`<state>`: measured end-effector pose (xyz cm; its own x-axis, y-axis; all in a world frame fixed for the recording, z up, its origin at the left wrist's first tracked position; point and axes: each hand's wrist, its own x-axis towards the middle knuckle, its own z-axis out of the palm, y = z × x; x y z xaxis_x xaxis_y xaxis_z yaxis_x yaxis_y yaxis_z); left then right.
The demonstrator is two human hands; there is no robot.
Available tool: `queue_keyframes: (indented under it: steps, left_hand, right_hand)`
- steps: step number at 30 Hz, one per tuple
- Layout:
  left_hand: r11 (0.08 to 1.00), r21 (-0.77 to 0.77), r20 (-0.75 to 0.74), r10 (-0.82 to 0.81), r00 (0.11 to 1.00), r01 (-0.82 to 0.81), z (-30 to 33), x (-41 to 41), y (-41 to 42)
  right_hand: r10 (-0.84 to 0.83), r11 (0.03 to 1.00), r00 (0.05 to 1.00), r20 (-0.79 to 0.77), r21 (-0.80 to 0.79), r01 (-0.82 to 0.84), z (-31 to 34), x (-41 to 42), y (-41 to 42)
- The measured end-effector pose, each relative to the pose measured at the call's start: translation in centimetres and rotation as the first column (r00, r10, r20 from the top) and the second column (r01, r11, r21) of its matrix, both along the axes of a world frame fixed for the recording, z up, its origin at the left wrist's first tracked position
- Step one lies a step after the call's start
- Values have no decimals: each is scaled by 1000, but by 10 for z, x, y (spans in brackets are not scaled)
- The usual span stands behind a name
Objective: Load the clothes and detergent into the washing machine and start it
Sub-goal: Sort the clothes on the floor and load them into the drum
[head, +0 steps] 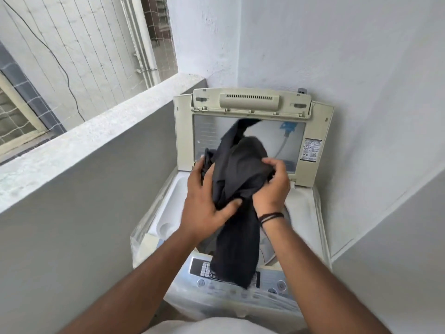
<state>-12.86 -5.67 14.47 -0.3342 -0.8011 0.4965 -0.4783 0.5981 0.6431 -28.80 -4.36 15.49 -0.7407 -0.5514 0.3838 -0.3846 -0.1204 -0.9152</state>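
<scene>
Home balcony laundry nook: washing machine (243, 237) beside parapet wall (96, 141).

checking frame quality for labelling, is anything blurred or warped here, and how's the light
Head view: soft, even daylight, no harsh glare; wide-angle bending curves the parapet ledge; motion blur smears the dark garment and the control panel; both hands, left hand and right hand, are fairly sharp.

A grey parapet wall (101, 131) with a rough concrete coping runs along the left side. Beyond it stands a neighbouring tiled facade (79, 44), crossed by a loose black cable (60, 63) and a white drainpipe (147, 39). A netted window (16, 116) sits at lower left. Whitewashed walls (337, 44) meet in the corner behind.
</scene>
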Motion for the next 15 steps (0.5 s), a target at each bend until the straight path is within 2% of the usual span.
queue_keyframes:
  steps: [2,3,4,5,8,10,12,15]
  left_hand:
    - [999,-40,5,-33,999,33,9,-8,-1]
    - [997,-70,10,-34,999,35,9,-12,-5]
    - [995,-95,15,-15,1000,17,6,-16,-11]
    - [995,-96,9,21,1000,-20,2,-20,-15]
    - [993,59,-23,106,994,-105,-25,-20,-34]
    - [983,172,99,52,994,-69,-56,-10,-49]
    - [943,333,308,-97,947,-11,-92,0,-63]
    - [821,571,535,-389,750,19,-134,13,-73]
  right_hand:
    - [5,998,966,257,-69,13,16,-6,-15]
    - [43,990,909,415,-138,16,22,-5,-23]
    - [63,984,857,512,-175,33,22,-4,-29]
    - [53,984,847,528,-173,47,18,-3,-31]
    - [-27,999,967,253,50,15,-24,-3,-29]
    - [7,959,991,131,279,-43,-60,-6,-16]
    - [57,848,998,38,525,-68,-99,-14,-4]
    - [247,575,968,-48,811,-106,-143,-25,13]
